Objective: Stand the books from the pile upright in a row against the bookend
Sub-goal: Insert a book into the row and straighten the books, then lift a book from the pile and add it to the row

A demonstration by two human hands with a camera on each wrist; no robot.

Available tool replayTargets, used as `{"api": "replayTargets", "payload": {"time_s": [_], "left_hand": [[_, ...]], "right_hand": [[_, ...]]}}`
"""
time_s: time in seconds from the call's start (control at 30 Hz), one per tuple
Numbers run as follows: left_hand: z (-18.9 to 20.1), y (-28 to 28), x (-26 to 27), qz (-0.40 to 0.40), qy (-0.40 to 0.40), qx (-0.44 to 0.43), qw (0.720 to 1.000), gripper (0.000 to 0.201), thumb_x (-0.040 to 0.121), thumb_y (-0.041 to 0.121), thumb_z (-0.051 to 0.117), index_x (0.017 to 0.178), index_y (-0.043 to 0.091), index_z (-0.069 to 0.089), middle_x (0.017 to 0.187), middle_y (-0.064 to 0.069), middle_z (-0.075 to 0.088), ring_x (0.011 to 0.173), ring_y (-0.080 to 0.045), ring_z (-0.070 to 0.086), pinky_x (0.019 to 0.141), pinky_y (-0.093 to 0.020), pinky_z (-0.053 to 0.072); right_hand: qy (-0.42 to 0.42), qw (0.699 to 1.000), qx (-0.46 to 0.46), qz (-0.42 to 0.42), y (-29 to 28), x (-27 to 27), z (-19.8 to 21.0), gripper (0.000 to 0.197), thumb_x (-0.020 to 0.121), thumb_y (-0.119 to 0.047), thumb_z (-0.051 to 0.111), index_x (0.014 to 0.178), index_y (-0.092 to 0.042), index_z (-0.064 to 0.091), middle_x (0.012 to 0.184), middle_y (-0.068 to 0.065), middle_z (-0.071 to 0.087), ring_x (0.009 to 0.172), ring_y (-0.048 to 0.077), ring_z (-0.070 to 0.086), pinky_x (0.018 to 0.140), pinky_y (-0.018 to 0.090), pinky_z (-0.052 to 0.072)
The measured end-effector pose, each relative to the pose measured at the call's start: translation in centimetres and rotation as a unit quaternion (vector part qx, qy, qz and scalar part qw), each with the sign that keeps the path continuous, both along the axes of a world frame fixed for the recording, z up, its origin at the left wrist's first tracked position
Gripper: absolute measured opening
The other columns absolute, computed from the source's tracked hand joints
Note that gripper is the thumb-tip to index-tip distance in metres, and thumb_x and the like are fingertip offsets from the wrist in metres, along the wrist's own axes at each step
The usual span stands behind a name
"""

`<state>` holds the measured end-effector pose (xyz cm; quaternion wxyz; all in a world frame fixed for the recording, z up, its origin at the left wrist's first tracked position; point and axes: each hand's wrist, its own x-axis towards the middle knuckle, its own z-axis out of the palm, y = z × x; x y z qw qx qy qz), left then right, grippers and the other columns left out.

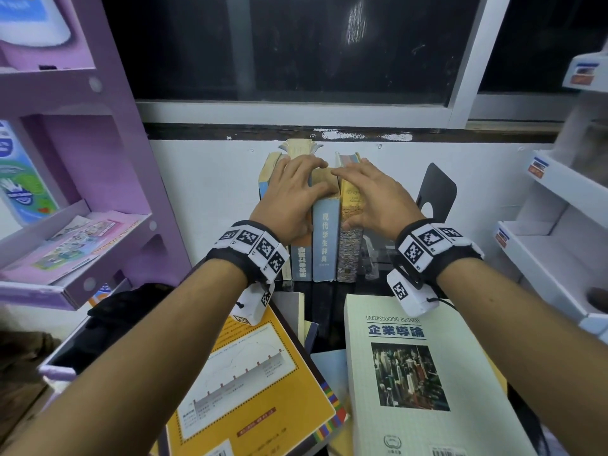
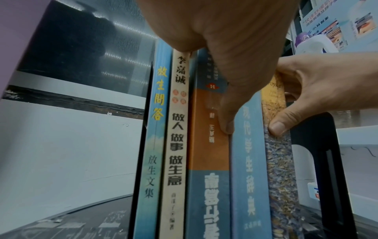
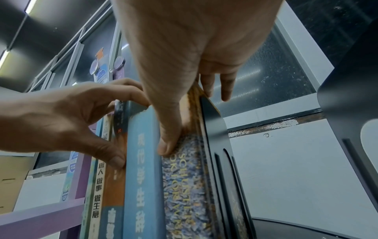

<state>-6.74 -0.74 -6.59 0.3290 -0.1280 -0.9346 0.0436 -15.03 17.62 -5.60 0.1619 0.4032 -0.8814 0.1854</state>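
Five upright books (image 2: 206,145) stand left of the bookend (image 1: 439,192); left hand (image 1: 291,199) and right hand (image 1: 375,199) grip their tops.

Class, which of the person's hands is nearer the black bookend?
Right. The right hand rests on the mottled book beside the black bookend; the left hand grips books farther left.

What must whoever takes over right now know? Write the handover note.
Left hand grips the orange-and-blue book from above; right hand grips the mottled book likewise.
Done: five books stand upright in a row, black bookend on their right.
Left: the yellow book, the Understanding Business book and a few under them lie flat in front.
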Motion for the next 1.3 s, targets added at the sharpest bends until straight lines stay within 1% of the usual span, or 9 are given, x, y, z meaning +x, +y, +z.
{"api": "replayTargets", "payload": {"time_s": [0.17, 0.37, 0.43, 0.47, 0.57, 0.73, 0.87, 1.07, 1.3], "left_hand": [[0.3, 0.0, 0.4, -0.004, -0.023, 0.014, 1.000, 0.063, 0.056, 0.016, 0.077, 0.116, 0.022, 0.062, 0.143, -0.013, 0.039, 0.136, -0.034, 0.029, 0.109, -0.058, 0.023], [0.2, -0.7, 1.4, 0.018, -0.039, 0.029, 0.999, 0.060, 0.060, 0.008, 0.074, 0.117, 0.025, 0.062, 0.147, -0.011, 0.036, 0.139, -0.033, 0.025, 0.112, -0.056, 0.022], [0.8, -1.0, 2.5, 0.024, -0.023, 0.039, 0.999, 0.058, 0.062, 0.009, 0.076, 0.117, 0.024, 0.063, 0.145, -0.011, 0.039, 0.137, -0.033, 0.030, 0.113, -0.053, 0.023], [1.8, -0.8, 7.4, 0.031, -0.006, 0.035, 0.999, 0.059, 0.062, 0.010, 0.077, 0.117, 0.024, 0.063, 0.144, -0.011, 0.039, 0.136, -0.032, 0.031, 0.113, -0.051, 0.023], [1.9, -1.3, 7.6, 0.037, 0.012, 0.022, 0.999, 0.062, 0.061, 0.014, 0.081, 0.119, 0.025, 0.061, 0.143, -0.009, 0.040, 0.135, -0.030, 0.032, 0.113, -0.044, 0.020], [1.4, -1.6, 8.0, 0.057, -0.025, 0.042, 0.997, 0.059, 0.068, 0.019, 0.079, 0.123, 0.025, 0.059, 0.145, -0.007, 0.039, 0.136, -0.028, 0.033, 0.110, -0.043, 0.024], [0.8, -2.3, 10.3, 0.108, -0.071, 0.059, 0.990, 0.057, 0.079, 0.033, 0.073, 0.132, 0.029, 0.052, 0.148, -0.003, 0.035, 0.138, -0.026, 0.030, 0.112, -0.044, 0.024], [-0.9, -3.3, 13.6, 0.171, -0.153, 0.128, 0.965, 0.060, 0.086, 0.043, 0.065, 0.140, 0.030, 0.042, 0.147, -0.002, 0.037, 0.134, -0.025, 0.035, 0.110, -0.046, 0.031], [-2.5, -3.4, 17.3, 0.220, -0.267, 0.262, 0.901, 0.066, 0.092, 0.056, 0.048, 0.148, 0.026, 0.028, 0.154, -0.007, 0.027, 0.137, -0.029, 0.034, 0.111, -0.047, 0.031]], "right_hand": [[0.023, 0.999, 0.023, -0.003, 0.1, 0.7, 0.4, 0.100, 0.063, -0.033, 0.088, 0.146, -0.031, 0.033, 0.148, 0.001, 0.038, 0.138, 0.023, 0.031, 0.110, 0.037, 0.031], [-0.006, 0.998, 0.052, -0.034, 1.0, 0.2, -0.2, 0.098, 0.071, -0.029, 0.083, 0.150, -0.033, 0.026, 0.158, 0.003, 0.025, 0.146, 0.024, 0.021, 0.116, 0.040, 0.022], [-0.013, 0.998, 0.050, -0.037, 1.5, 0.8, 0.3, 0.097, 0.071, -0.031, 0.083, 0.150, -0.035, 0.026, 0.159, 0.002, 0.024, 0.146, 0.023, 0.021, 0.116, 0.040, 0.022], [0.001, 0.999, 0.044, -0.020, 2.0, 5.2, 1.6, 0.096, 0.072, -0.030, 0.083, 0.149, -0.035, 0.027, 0.159, 0.001, 0.024, 0.146, 0.022, 0.021, 0.115, 0.040, 0.023], [0.001, 0.999, 0.047, -0.025, 2.2, 5.1, 1.8, 0.093, 0.072, -0.028, 0.081, 0.148, -0.034, 0.029, 0.159, 0.001, 0.024, 0.145, 0.021, 0.023, 0.116, 0.039, 0.025], [-0.032, 0.998, 0.030, -0.041, 2.4, 5.7, 1.8, 0.086, 0.075, -0.026, 0.079, 0.148, -0.031, 0.032, 0.157, 0.000, 0.027, 0.144, 0.020, 0.027, 0.116, 0.039, 0.026], [-0.057, 0.998, 0.027, -0.016, 2.2, 8.5, 1.8, 0.078, 0.081, -0.026, 0.075, 0.148, -0.022, 0.034, 0.155, 0.002, 0.033, 0.141, 0.021, 0.031, 0.114, 0.034, 0.026], [-0.160, 0.986, 0.050, 0.006, 0.7, 12.8, -0.1, 0.069, 0.086, -0.036, 0.070, 0.145, -0.021, 0.038, 0.149, 0.004, 0.041, 0.135, 0.021, 0.040, 0.108, 0.033, 0.033], [-0.246, 0.963, 0.108, 0.021, -0.9, 15.7, -1.5, 0.070, 0.088, -0.052, 0.060, 0.146, -0.022, 0.036, 0.146, 0.004, 0.045, 0.130, 0.023, 0.047, 0.095, 0.029, 0.037]]}}
